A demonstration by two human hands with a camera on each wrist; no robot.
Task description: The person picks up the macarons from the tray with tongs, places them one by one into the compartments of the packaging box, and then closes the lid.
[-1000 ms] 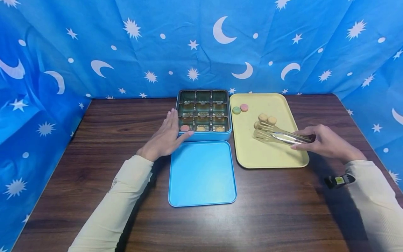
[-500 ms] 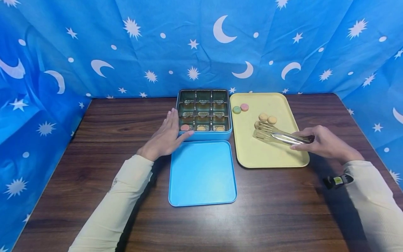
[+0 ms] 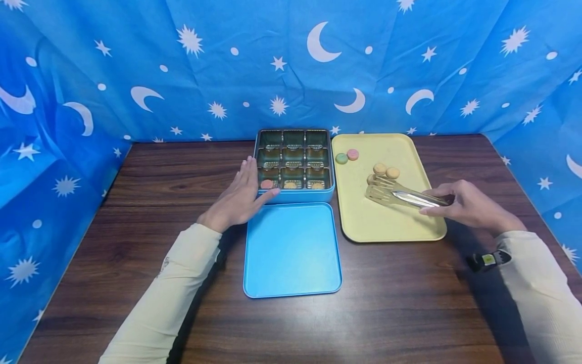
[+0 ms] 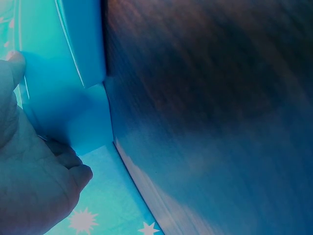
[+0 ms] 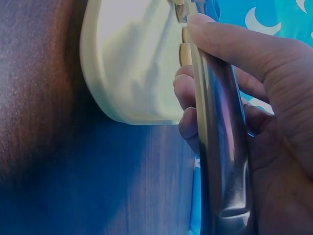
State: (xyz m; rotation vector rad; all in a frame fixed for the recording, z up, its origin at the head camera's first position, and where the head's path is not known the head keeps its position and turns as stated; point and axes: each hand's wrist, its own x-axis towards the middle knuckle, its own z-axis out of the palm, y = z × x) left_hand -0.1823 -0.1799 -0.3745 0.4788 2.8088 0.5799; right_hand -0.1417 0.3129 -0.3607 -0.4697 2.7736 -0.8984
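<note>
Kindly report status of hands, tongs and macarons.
Left hand against blue tin. Right hand grips tongs by beige macarons; any pinch unclear. No obstruction seen.

The tongs partly hide one yellowish cookie.

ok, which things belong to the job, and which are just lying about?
Likely in the job:
tongs, gripped by the right hand
cookies
yellow tray
blue box, touched by the left hand

Apparently just there:
blue lid (maybe for later)
patterned cloth behind
</note>
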